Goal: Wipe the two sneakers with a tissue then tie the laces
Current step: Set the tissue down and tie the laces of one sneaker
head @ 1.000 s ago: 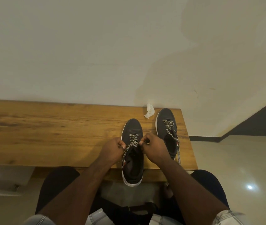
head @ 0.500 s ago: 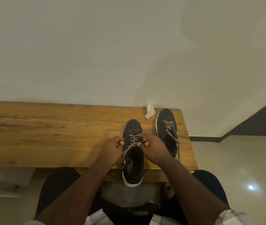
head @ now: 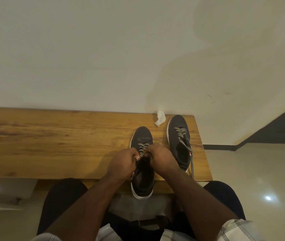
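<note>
Two dark sneakers with white soles stand on the wooden bench [head: 51, 145], toes toward the wall. The left sneaker [head: 141, 136] has its heel past the bench's near edge. My left hand [head: 122, 162] and my right hand [head: 162, 159] meet over its tongue, each pinching its black-and-white lace [head: 142, 147]. The right sneaker [head: 179, 129] stands beside it, its lace [head: 191, 164] loose and trailing over the bench edge. A crumpled white tissue [head: 160, 118] lies by the wall, just left of that sneaker's toe.
The bench ends right of the right sneaker; pale glossy floor [head: 260, 171] lies beyond. A plain wall [head: 103, 58] runs directly behind the bench. My knees in dark trousers sit under the near edge. A white object [head: 2, 192] lies low on the left.
My two hands have drawn closer together over the left sneaker's tongue, with the lace ends now bunched between them. The right sneaker and the tissue have not moved.
</note>
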